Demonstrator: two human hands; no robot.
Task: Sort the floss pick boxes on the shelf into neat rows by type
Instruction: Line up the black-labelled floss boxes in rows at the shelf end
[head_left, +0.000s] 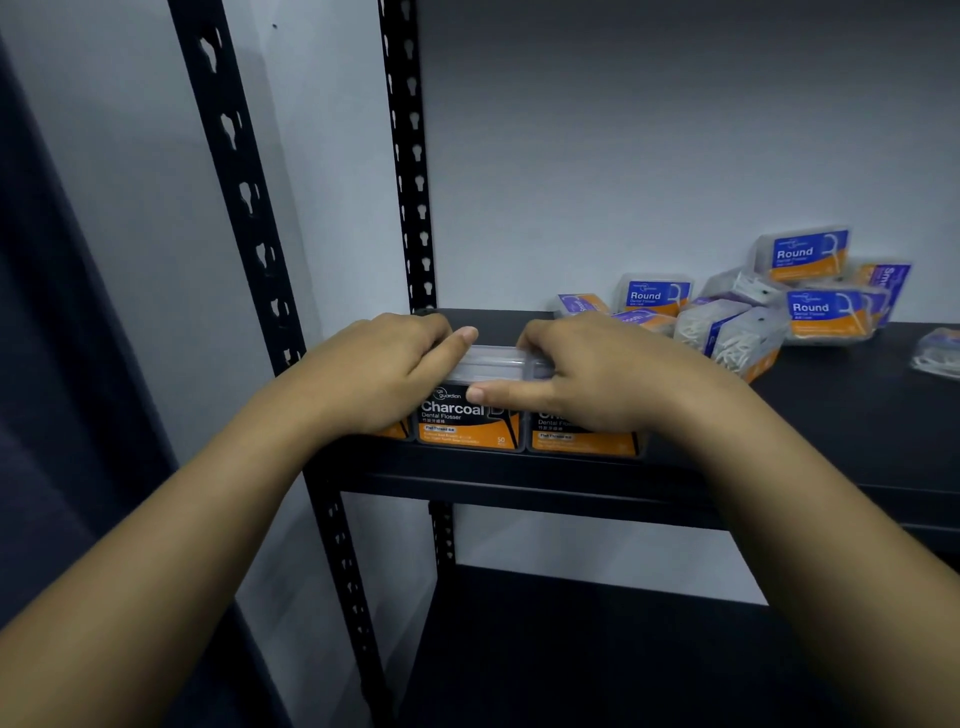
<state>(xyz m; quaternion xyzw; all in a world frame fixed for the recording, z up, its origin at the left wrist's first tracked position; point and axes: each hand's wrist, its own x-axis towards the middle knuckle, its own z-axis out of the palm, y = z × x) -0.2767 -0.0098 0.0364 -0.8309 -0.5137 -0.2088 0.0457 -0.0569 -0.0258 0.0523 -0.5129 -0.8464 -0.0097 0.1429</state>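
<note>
Charcoal boxes (470, 421) stand upright in a row at the front left edge of the black shelf (857, 410), their black and orange labels facing us. We can read "Charcoal Dental Flosser" on the middle one; the box to its right (582, 439) shows only the lower part of its label, and a sliver of orange at the left (396, 430) shows a third box under our left wrist. Our left hand (384, 364) lies curled over the top of the row, its thumb stretched along the clear lid (491, 364) of the middle box. Our right hand (587, 371) grips the row from the other side, fingers curled over the clear tops and the thumb pressed flat across the front of the middle label. So both hands hold the charcoal boxes, one at each end, and the boxes touch each other side by side.

Further back on the right of the same shelf we see a loose heap of blue and orange Round boxes (810, 254), some upright, some tilted, mixed with purple-labelled boxes (891, 283) and clear packs with white picks (727, 332) showing through. One more pack (939, 353) lies apart at the far right edge. A black slotted upright (410, 156) rises behind our left hand, against the pale wall (649, 130)
</note>
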